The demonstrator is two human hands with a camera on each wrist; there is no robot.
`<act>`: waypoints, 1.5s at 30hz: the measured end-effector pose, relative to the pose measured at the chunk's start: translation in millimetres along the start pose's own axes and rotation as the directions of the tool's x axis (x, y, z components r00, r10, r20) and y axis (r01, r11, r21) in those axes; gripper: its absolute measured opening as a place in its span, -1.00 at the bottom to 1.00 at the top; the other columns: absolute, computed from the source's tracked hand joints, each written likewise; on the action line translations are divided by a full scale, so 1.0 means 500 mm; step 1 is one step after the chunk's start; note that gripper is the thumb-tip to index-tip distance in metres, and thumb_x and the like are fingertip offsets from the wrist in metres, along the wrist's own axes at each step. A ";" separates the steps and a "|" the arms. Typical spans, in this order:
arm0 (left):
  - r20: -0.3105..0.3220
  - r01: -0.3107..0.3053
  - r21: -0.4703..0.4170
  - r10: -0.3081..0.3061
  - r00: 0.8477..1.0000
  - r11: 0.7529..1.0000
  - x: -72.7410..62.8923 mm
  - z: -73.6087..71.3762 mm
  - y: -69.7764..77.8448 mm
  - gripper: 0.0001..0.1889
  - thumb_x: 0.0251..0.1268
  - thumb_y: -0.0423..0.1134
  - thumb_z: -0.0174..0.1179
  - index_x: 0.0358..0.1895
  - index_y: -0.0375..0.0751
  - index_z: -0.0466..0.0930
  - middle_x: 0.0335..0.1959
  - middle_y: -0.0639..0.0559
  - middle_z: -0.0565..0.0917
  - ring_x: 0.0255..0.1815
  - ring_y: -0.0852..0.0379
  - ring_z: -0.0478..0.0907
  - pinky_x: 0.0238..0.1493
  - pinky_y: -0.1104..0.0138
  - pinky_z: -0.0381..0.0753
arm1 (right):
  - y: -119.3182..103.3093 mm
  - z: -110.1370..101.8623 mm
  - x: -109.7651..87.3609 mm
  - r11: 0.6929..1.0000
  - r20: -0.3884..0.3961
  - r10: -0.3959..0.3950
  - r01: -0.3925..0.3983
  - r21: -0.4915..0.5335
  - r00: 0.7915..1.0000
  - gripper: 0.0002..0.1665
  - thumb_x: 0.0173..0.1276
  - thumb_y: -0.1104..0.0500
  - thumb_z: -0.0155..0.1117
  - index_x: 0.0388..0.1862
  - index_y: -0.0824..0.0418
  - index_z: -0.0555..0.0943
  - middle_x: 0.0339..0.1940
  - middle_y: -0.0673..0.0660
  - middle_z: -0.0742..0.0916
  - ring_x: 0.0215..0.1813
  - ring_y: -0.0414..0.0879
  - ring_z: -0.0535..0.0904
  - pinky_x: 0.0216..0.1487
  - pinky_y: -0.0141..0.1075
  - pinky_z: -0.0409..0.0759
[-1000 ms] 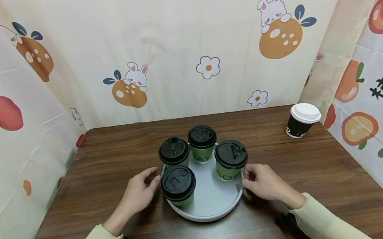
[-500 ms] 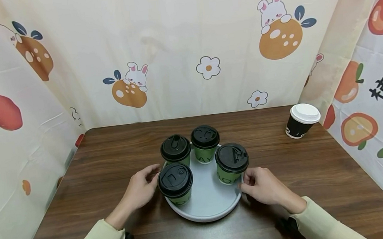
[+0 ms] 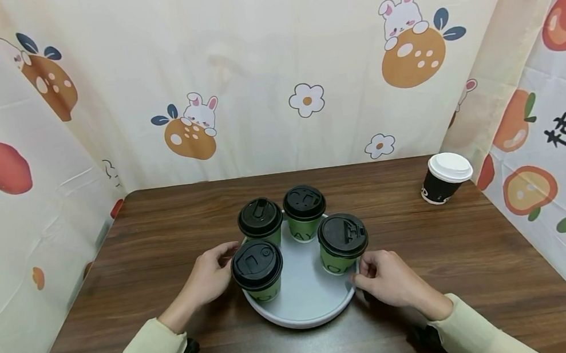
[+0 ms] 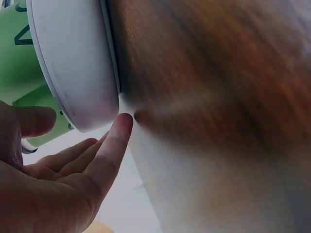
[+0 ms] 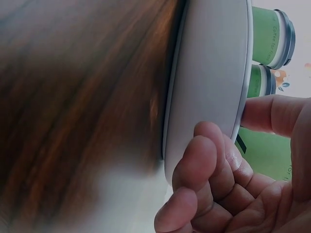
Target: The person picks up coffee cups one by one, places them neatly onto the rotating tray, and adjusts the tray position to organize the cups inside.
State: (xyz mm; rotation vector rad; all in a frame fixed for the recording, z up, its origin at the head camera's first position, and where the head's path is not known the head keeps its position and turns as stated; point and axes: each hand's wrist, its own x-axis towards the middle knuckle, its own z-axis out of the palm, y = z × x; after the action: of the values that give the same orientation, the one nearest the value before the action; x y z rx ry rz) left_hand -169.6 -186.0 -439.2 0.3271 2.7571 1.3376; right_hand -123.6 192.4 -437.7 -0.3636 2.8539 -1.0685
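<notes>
A round pale grey tray point(image 3: 306, 300) with a thick side wall sits on the wooden table, bearing several green paper cups with black lids. My left hand point(image 3: 208, 276) is at its left edge, fingers fairly straight along the wall, beside the front-left cup point(image 3: 257, 265). On the right, my right hand point(image 3: 389, 277) pinches the rim near the right cup point(image 3: 343, 236); its thumb point(image 5: 267, 114) is at the top edge and its curled fingers point(image 5: 197, 160) are against the wall. Two more cups, back-left point(image 3: 260, 218) and back point(image 3: 304, 203), stand toward the far edge.
A black paper cup point(image 3: 446, 178) with a white lid stands alone at the table's back right corner. Printed curtains point(image 3: 250, 59) hang behind the table point(image 3: 163, 223) and along both sides.
The tray has turned slightly clockwise: the back cups shifted right, the right cup nearer, the front-left cup leftward. My left hand moved slightly away from me, my right hand slightly nearer.
</notes>
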 end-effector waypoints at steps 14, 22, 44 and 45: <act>0.019 0.021 0.007 -0.021 1.000 1.000 0.008 0.005 -0.005 -0.59 0.44 -0.39 0.16 0.31 -0.38 0.56 0.01 -0.12 0.75 -0.10 0.10 0.68 -0.02 0.21 0.63 | 0.000 -0.001 -0.004 1.000 0.008 -0.026 0.026 0.009 1.000 -0.64 0.27 0.06 0.48 -0.62 0.03 0.52 -0.68 -0.17 0.52 -0.60 -0.29 0.40 -0.58 -0.40 0.37; 0.028 -0.009 0.018 0.008 1.000 1.000 0.012 0.008 -0.012 -0.62 0.43 -0.35 0.23 0.26 -0.29 0.63 -0.11 0.00 0.77 -0.22 0.17 0.62 -0.10 0.26 0.60 | 0.005 -0.004 -0.005 0.998 0.024 -0.056 0.055 0.022 0.998 -0.62 0.31 -0.03 0.48 -0.61 0.01 0.53 -0.68 -0.19 0.52 -0.61 -0.31 0.40 -0.58 -0.40 0.38; 0.044 -0.014 0.016 0.013 0.999 1.000 0.013 0.006 -0.010 -0.64 0.44 -0.34 0.24 0.25 -0.26 0.65 -0.10 0.02 0.77 -0.23 0.18 0.61 -0.12 0.26 0.58 | 0.045 -0.048 0.002 0.988 0.095 -0.153 0.149 0.042 0.984 -0.77 0.25 0.05 0.56 -0.40 -0.02 0.61 -0.51 -0.15 0.64 -0.47 -0.27 0.52 -0.48 -0.37 0.51; 0.044 -0.013 0.016 0.012 0.999 1.000 0.013 0.006 -0.010 -0.64 0.44 -0.34 0.24 0.25 -0.26 0.65 -0.09 0.02 0.77 -0.24 0.18 0.60 -0.12 0.26 0.58 | 0.046 -0.050 0.003 0.989 0.090 -0.147 0.145 0.037 0.985 -0.77 0.25 0.06 0.56 -0.39 0.00 0.61 -0.50 -0.15 0.64 -0.47 -0.27 0.52 -0.47 -0.37 0.51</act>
State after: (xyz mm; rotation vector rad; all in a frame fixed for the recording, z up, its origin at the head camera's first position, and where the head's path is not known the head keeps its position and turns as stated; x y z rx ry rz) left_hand -176.5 -185.2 -444.7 0.3706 2.7357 1.2958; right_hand -133.6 225.0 -433.8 -0.6117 2.7624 -1.0868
